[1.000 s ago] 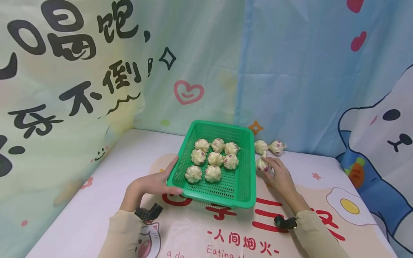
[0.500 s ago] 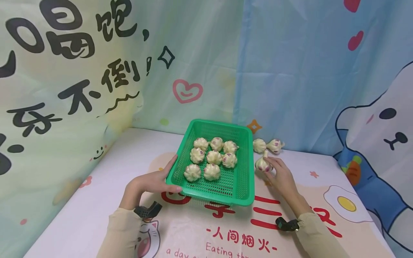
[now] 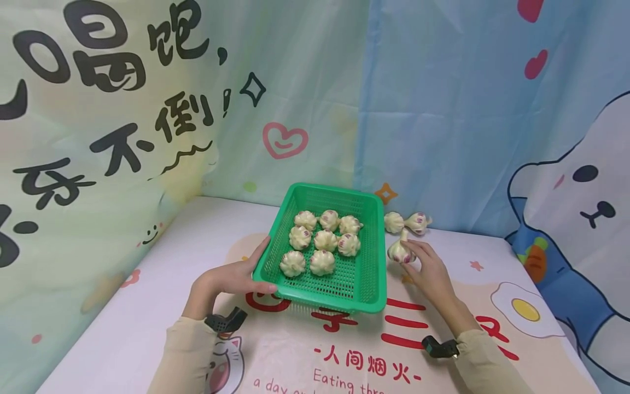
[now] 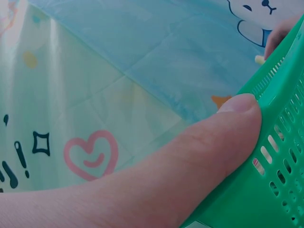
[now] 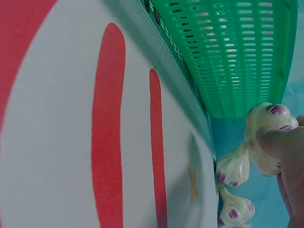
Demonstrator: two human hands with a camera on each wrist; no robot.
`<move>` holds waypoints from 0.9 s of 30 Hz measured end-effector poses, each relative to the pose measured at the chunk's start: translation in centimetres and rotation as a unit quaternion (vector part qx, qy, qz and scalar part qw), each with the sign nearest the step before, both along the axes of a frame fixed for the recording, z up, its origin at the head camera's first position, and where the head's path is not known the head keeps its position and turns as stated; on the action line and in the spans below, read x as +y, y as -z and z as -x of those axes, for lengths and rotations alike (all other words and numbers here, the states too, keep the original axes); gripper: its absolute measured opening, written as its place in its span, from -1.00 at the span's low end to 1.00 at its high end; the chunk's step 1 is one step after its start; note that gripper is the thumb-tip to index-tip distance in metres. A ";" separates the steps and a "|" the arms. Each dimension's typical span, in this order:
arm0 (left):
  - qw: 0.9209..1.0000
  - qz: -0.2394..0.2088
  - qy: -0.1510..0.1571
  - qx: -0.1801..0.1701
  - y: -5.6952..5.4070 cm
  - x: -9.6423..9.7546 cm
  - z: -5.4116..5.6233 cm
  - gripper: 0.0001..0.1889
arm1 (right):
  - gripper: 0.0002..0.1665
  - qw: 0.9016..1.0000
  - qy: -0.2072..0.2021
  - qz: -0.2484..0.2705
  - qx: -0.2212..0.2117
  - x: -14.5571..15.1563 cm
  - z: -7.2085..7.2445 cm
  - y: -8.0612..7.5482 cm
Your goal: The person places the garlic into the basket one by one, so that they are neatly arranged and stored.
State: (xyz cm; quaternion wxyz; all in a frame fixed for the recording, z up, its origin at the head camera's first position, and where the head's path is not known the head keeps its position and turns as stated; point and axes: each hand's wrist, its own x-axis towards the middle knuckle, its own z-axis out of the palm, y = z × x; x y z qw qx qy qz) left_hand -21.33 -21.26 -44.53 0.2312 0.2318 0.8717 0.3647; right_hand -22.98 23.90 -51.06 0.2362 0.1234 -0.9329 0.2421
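Note:
A green plastic basket (image 3: 371, 262) with slotted walls holds several white garlic bulbs (image 3: 326, 241) streaked with purple, set in rough rows. My left hand (image 3: 236, 277) grips its near left corner, thumb and a finger spread along two sides; the other fingers are hidden. In the left wrist view one digit (image 4: 209, 137) presses along the outside of the basket wall. To the right of the basket, my right hand (image 3: 427, 268) pinches a garlic bulb (image 3: 400, 252) between thumb and fingers, its stem pointing up. The right wrist view shows the thumb across this bulb (image 5: 266, 116).
Two more garlic bulbs, one pale (image 3: 394, 222) and one with its stem to the right (image 3: 418, 222), lie behind the right hand near the backdrop (image 3: 315, 109). A printed mat (image 3: 295, 350) with red lettering covers the table's front part.
My right hand has drawn the pinched garlic bulb slightly clear, so more of it shows. The left hand and basket hold their place; the head view has shifted a little.

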 end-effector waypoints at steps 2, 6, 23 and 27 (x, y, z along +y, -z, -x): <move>1.000 -0.007 0.002 0.002 -0.1 0.0 -0.1 0.22 | -0.25 1.000 0.003 -0.002 -0.005 0.0 -0.2 -0.1; 1.000 -0.013 0.004 0.002 -0.1 0.1 -0.1 0.22 | -0.24 1.000 0.006 -0.006 -0.008 -0.1 -0.6 -0.3; 1.000 -0.020 0.011 0.008 0.0 0.0 0.0 0.20 | -0.23 1.000 -0.003 -0.005 0.011 -0.4 -2.3 -2.0; 1.000 -0.018 0.008 0.006 0.1 0.0 0.0 0.21 | -0.22 1.000 -0.007 -0.007 0.024 -0.6 -2.6 -2.4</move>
